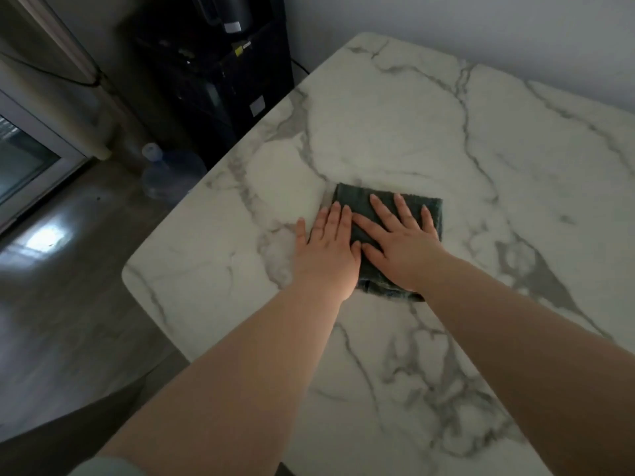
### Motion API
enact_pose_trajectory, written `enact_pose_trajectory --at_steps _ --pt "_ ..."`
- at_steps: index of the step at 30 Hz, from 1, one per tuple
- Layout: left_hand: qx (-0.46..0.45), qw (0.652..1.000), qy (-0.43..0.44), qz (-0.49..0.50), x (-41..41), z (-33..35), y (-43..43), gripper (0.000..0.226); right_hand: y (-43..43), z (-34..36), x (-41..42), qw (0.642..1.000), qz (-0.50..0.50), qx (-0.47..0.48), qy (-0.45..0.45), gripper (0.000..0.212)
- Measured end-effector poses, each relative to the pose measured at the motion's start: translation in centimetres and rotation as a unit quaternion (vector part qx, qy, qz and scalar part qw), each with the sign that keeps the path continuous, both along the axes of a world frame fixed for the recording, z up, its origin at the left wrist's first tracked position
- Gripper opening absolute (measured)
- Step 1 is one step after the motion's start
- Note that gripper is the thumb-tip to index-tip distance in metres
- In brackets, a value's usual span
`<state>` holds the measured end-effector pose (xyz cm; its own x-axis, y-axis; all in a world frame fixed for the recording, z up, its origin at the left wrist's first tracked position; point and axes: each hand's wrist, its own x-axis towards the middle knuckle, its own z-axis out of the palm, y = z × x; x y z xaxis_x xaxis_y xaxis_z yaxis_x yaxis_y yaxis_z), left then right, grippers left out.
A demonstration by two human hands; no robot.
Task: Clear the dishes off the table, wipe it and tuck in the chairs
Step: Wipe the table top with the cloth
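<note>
Cloth [388,209]: dark, folded, soft, light; slides on slick marble worktop [515,166] near its left edge. Left hand [326,249], right hand [402,245]: both flat, fingers straight, pressing it. Best handled by palm pressure.

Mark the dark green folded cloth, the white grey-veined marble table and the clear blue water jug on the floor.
dark green folded cloth [354,194]: head view, its uncovered far-left corner.
white grey-veined marble table [412,115]: head view, bare top past the cloth.
clear blue water jug [171,175]: head view, its rounded body.

head view | looks forward-down, close | marble table [446,139] fills frame
</note>
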<state>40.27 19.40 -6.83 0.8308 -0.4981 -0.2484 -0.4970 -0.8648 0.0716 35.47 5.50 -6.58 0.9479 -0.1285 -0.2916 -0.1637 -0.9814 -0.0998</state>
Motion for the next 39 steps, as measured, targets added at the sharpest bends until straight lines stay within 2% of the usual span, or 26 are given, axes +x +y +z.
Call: enact_pose_trajectory --at_steps 5,8,12,18,22,25,33,39 --pt "-0.008 0.998 -0.005 -0.057 -2.3 0.2 3.4 0.061 4.1 0.1 -3.8 0.998 -0.057 0.010 0.021 0.061" --pt "-0.008 0.998 -0.016 -0.065 -2.5 0.3 7.4 0.063 7.9 0.5 -3.8 0.999 -0.044 0.021 0.020 0.061" --pt "0.016 0.998 -0.034 -0.041 -1.3 0.6 13.0 0.066 11.9 0.4 -1.3 0.999 0.022 0.027 0.007 0.061" --pt "0.053 0.995 -0.048 0.073 1.4 1.1 18.7 0.065 16.9 0.6 5.6 0.987 0.157 0.029 0.007 0.060" --pt "0.026 0.990 -0.045 0.132 1.4 0.8 20.1 0.064 17.9 0.4 8.0 0.976 0.216 0.037 0.016 0.064" --pt "0.013 0.990 -0.045 0.130 0.7 0.5 19.9 0.065 17.2 0.3 7.8 0.973 0.225 0.052 0.012 0.072" --pt "0.053 0.995 -0.017 0.085 -4.0 0.6 19.0 0.065 16.7 0.6 1.1 0.986 0.165 0.030 0.018 0.063" --pt "0.068 0.998 0.007 -0.007 -10.3 1.0 17.9 0.065 16.1 0.2 -8.0 0.996 0.082 0.017 0.020 0.062"
